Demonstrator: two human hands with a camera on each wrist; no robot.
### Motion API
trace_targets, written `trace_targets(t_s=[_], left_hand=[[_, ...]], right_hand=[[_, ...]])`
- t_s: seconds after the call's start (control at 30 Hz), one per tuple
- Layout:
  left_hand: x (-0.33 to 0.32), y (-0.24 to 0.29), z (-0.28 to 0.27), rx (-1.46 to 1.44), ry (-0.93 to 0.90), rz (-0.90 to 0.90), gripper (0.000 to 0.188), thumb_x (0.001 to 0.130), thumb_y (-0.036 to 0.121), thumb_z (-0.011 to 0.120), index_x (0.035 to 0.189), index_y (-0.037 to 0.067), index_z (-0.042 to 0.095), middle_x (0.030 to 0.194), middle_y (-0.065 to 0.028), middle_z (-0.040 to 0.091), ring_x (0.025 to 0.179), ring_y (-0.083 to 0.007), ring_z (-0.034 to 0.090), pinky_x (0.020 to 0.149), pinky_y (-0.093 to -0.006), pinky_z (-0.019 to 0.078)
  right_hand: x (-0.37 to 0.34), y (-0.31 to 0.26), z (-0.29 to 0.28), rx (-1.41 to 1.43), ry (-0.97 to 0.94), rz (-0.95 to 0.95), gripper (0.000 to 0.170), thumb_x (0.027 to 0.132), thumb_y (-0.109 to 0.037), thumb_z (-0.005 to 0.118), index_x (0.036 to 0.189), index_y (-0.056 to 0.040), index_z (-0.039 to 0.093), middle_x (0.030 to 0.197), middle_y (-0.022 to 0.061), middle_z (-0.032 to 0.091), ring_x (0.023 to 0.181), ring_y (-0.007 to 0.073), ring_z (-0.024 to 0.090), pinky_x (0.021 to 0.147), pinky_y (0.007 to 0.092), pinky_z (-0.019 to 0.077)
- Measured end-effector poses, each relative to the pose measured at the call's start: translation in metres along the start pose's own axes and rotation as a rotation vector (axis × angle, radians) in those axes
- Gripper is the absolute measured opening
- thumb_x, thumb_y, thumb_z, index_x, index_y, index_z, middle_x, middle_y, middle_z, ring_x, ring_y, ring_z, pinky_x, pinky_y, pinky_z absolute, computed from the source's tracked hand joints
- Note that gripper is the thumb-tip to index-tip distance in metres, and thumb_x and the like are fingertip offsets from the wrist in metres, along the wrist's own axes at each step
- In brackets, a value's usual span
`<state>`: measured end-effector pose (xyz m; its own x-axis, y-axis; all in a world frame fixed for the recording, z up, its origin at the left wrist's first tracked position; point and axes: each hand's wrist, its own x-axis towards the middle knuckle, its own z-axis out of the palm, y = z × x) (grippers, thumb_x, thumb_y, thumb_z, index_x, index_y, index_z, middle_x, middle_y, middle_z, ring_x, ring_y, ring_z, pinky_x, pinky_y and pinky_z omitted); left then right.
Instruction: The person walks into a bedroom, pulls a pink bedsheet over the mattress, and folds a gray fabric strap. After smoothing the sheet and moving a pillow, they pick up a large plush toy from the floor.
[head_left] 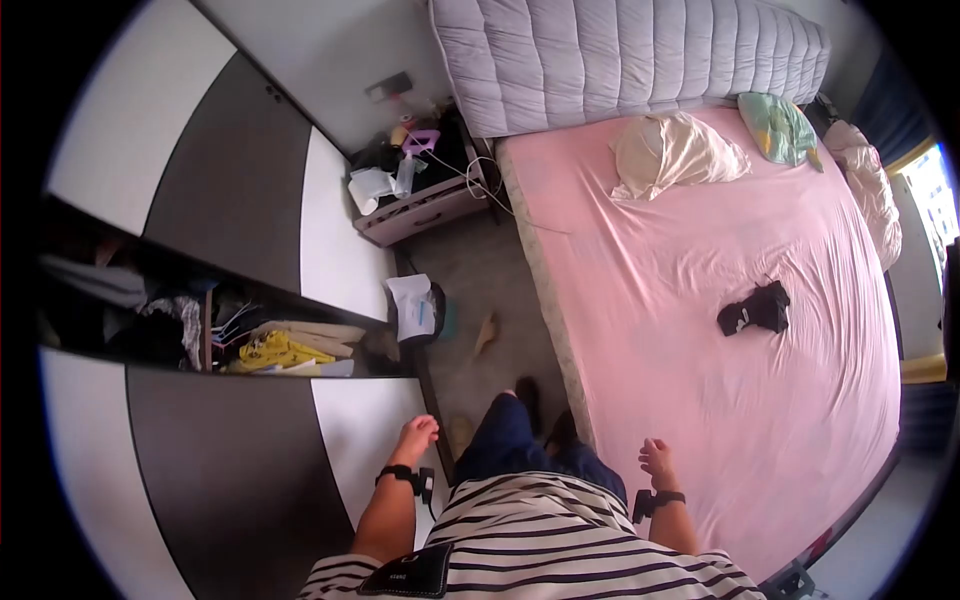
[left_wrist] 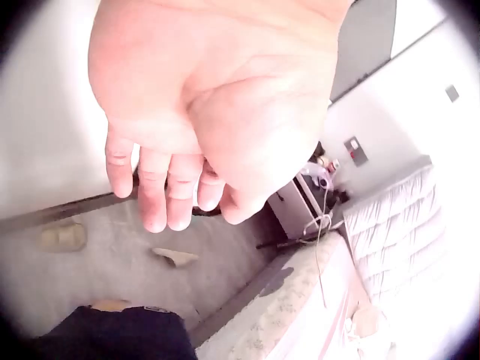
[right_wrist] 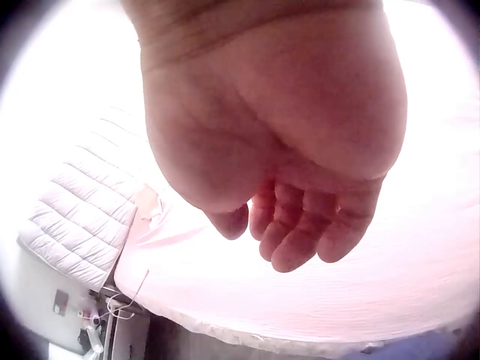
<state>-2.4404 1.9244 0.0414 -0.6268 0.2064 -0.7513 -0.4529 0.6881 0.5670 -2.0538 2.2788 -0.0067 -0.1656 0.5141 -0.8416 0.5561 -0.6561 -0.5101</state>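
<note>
Loosely bent fingers and a bare palm show on my left hand (head_left: 417, 438), held out beside the wardrobe with nothing in it. In the left wrist view its fingers (left_wrist: 154, 195) hang over the floor and a slipper (left_wrist: 174, 257). My right hand (head_left: 656, 458) hangs over the near side of the bed, also holding nothing. Its fingers (right_wrist: 292, 240) curl loosely in the right wrist view, with the pink sheet (right_wrist: 217, 289) behind them. A black garment (head_left: 755, 309) lies crumpled on the bed, well beyond the right hand.
The wardrobe (head_left: 235, 150) stands along the left, its open section holding yellow clothing (head_left: 285, 350). A lined bin (head_left: 418, 310) sits on the floor near a cluttered nightstand (head_left: 425, 218). A cream pillow (head_left: 670, 155) and a green pillow (head_left: 780, 130) lie near the padded headboard (head_left: 620, 55).
</note>
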Motion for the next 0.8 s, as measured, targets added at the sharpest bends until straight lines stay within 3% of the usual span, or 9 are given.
trace_targets(t_s=[0.23, 0.27, 0.3, 0.37, 0.4, 0.43, 0.57, 0.63, 0.8], left_hand=[[0.206, 0.12, 0.043, 0.23, -0.215, 0.04, 0.022, 0.081, 0.021, 0.057, 0.094, 0.003, 0.061, 0.079, -0.0054, 0.063, 0.065, -0.0138, 0.059, 0.06, -0.0264, 0.0473], [0.237, 0.143, 0.051, 0.287, -0.242, 0.046, 0.021, 0.081, 0.021, 0.057, 0.092, 0.003, 0.061, 0.078, -0.0063, 0.062, 0.065, -0.0141, 0.059, 0.06, -0.0268, 0.0471], [0.268, 0.168, 0.055, 0.343, -0.269, 0.05, 0.021, 0.08, 0.021, 0.057, 0.09, 0.002, 0.062, 0.076, -0.0072, 0.062, 0.065, -0.0145, 0.059, 0.06, -0.0273, 0.047], [0.347, 0.214, 0.063, 0.466, -0.333, 0.335, 0.022, 0.08, 0.021, 0.056, 0.087, 0.002, 0.062, 0.074, -0.0089, 0.062, 0.064, -0.0156, 0.059, 0.06, -0.0291, 0.047], [0.378, 0.217, 0.067, 0.525, -0.374, 0.453, 0.022, 0.08, 0.022, 0.056, 0.086, 0.001, 0.062, 0.073, -0.0097, 0.062, 0.064, -0.0161, 0.059, 0.059, -0.03, 0.047], [0.418, 0.231, 0.069, 0.446, -0.522, 0.33, 0.024, 0.079, 0.023, 0.056, 0.085, 0.001, 0.061, 0.073, -0.0115, 0.062, 0.062, -0.0178, 0.059, 0.058, -0.0316, 0.0466], [0.432, 0.413, 0.058, 0.266, -0.452, 0.326, 0.025, 0.08, 0.023, 0.057, 0.095, 0.003, 0.058, 0.074, -0.0037, 0.06, 0.059, -0.0122, 0.056, 0.057, -0.0275, 0.0468], [0.44, 0.483, 0.05, 0.197, -0.437, 0.298, 0.018, 0.08, 0.018, 0.057, 0.091, 0.004, 0.058, 0.073, -0.004, 0.06, 0.057, -0.0115, 0.056, 0.054, -0.0247, 0.0469], [0.498, 0.531, 0.045, 0.45, -0.325, 0.265, 0.018, 0.078, 0.019, 0.055, 0.086, 0.005, 0.061, 0.071, -0.0039, 0.061, 0.055, -0.0122, 0.057, 0.053, -0.0271, 0.0464]], right_hand=[[0.011, -0.001, 0.013, 0.051, 0.162, 0.176, 0.026, 0.083, -0.03, 0.052, 0.096, -0.0077, 0.051, 0.078, 0.0047, 0.056, 0.065, 0.0139, 0.053, 0.052, 0.0275, 0.0425], [0.007, 0.005, 0.013, 0.074, 0.187, 0.188, 0.024, 0.083, -0.031, 0.052, 0.091, -0.0089, 0.051, 0.073, 0.0039, 0.055, 0.062, 0.0147, 0.053, 0.05, 0.028, 0.0419], [-0.003, -0.014, 0.028, 0.204, 0.258, 0.252, 0.019, 0.083, -0.025, 0.046, 0.074, -0.0086, 0.047, 0.057, 0.0015, 0.046, 0.043, 0.0103, 0.043, 0.035, 0.0235, 0.0307], [0.016, -0.019, 0.042, 0.045, 0.143, 0.099, 0.013, 0.083, -0.023, 0.047, 0.076, -0.0118, 0.045, 0.056, 0.0, 0.043, 0.042, 0.0108, 0.04, 0.036, 0.0248, 0.0293], [0.01, -0.048, 0.059, 0.08, 0.183, 0.177, 0.012, 0.083, -0.023, 0.047, 0.079, -0.0119, 0.046, 0.058, -0.0001, 0.044, 0.044, 0.0108, 0.042, 0.037, 0.0249, 0.0309], [-0.007, -0.067, 0.076, 0.112, 0.221, 0.271, 0.011, 0.083, -0.023, 0.048, 0.082, -0.0121, 0.047, 0.06, -0.0002, 0.046, 0.047, 0.0107, 0.044, 0.039, 0.0249, 0.0325], [-0.016, -0.191, 0.173, 0.329, 0.376, 0.509, 0.016, 0.084, -0.024, 0.051, 0.095, -0.0126, 0.051, 0.07, -0.0006, 0.053, 0.055, 0.0104, 0.05, 0.045, 0.0252, 0.039], [0.002, -0.202, 0.201, 0.431, 0.359, 0.427, 0.019, 0.084, -0.026, 0.052, 0.098, -0.0123, 0.053, 0.072, -0.0013, 0.054, 0.057, 0.0091, 0.051, 0.047, 0.024, 0.0405], [-0.002, -0.216, 0.262, 0.511, 0.334, 0.328, 0.021, 0.085, -0.028, 0.055, 0.096, -0.0105, 0.053, 0.071, -0.0017, 0.055, 0.056, 0.0084, 0.052, 0.046, 0.0221, 0.0393]])
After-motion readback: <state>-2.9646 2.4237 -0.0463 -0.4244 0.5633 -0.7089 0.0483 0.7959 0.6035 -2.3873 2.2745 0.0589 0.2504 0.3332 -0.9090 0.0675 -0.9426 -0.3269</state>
